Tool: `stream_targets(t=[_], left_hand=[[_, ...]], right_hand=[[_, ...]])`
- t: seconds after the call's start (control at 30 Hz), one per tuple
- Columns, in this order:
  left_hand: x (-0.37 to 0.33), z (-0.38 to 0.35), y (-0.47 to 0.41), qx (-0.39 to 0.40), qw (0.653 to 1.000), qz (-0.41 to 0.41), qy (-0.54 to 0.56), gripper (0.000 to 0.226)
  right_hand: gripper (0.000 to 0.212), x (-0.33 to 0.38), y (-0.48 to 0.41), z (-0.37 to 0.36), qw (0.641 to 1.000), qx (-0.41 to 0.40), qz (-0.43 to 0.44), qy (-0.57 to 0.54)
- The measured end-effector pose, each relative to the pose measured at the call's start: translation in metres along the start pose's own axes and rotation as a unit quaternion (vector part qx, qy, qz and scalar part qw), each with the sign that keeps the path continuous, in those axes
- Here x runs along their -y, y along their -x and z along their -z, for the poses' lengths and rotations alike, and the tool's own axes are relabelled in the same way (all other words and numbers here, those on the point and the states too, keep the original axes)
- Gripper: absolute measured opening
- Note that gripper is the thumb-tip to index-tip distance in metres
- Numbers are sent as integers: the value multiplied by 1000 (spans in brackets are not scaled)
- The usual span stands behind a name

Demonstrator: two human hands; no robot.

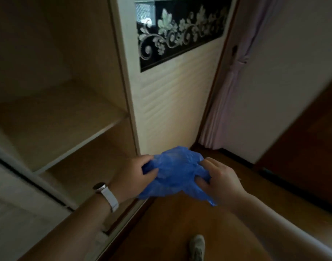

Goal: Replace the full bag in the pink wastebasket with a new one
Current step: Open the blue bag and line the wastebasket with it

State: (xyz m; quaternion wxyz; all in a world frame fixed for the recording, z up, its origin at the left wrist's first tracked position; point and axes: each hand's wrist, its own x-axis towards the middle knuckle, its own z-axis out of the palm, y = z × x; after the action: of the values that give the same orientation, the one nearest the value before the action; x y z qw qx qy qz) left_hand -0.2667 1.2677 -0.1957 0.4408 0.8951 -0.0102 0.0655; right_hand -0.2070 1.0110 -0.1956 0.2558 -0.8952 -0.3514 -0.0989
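our forearms reach forward from the bottom of the view, a white-strapped watch (106, 194) on the left wrist, and one shoe (197, 246) shows on the wooden floor (170, 223) below; between them we hold the blue bag (175, 172), crumpled and half bunched, in front of the open wardrobe (57, 119) and its patterned door (176, 81); our left hand (137, 172) pinches one side of the film between thumb and fingers, closed on it; our right hand (216, 178) has its fingers curled into the other side, also closed on it, with a loose tail of plastic hanging under the wrist; the pink wastebasket is nowhere in view, so we judge the new liner is fetched but not yet fitted; the plastic looks thin, very light, limp and a little slippery, and it will cling to itself rather than hold a shape; we think it best taken at the mouth edge, one hand each side, and pulled apart to find the opening; a hard tug could stretch or tear it; which end is the mouth we cannot tell from here.
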Motion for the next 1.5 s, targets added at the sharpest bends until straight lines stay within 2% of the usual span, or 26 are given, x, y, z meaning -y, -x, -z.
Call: stream_targets(t=[0.03,0.1,0.3,0.43,0.57,0.67,0.83,0.93,1.0,1.1,1.3,1.5], left_hand=[[-5,-10,-4,16,1000,-19,17,21],[-16,-29,-11,31,998,-32,42,19],[-68,-93,-23,58,993,-76,69,27],[-101,-141,-39,88,988,-97,83,7],[-145,-194,-54,96,987,-112,66,11],[-188,-240,-63,117,983,-116,79,6],[-258,-327,-86,162,972,-146,92,24],[-296,-381,-98,194,963,-161,96,18],[-319,-415,-103,220,955,-171,99,7],[-358,-463,-105,258,940,-202,93,6],[-419,-546,-115,331,906,-243,101,8],[-453,-631,-150,404,874,-240,124,8]], right_hand=[[26,-1,12,5,1000,2,-28,2],[27,-4,33,17,997,-2,-74,6],[27,-25,75,50,986,-40,-163,4],[14,-51,101,70,974,-84,-208,-35],[14,-101,137,94,964,-119,-236,-26],[13,-142,168,122,951,-154,-269,-19],[13,-211,225,172,921,-214,-324,-20],[15,-249,262,200,907,-233,-350,-19],[17,-267,289,220,895,-251,-368,-3],[17,-284,325,250,873,-280,-398,29],[32,-315,382,291,789,-364,-493,47],[26,-368,410,314,742,-367,-555,77]])
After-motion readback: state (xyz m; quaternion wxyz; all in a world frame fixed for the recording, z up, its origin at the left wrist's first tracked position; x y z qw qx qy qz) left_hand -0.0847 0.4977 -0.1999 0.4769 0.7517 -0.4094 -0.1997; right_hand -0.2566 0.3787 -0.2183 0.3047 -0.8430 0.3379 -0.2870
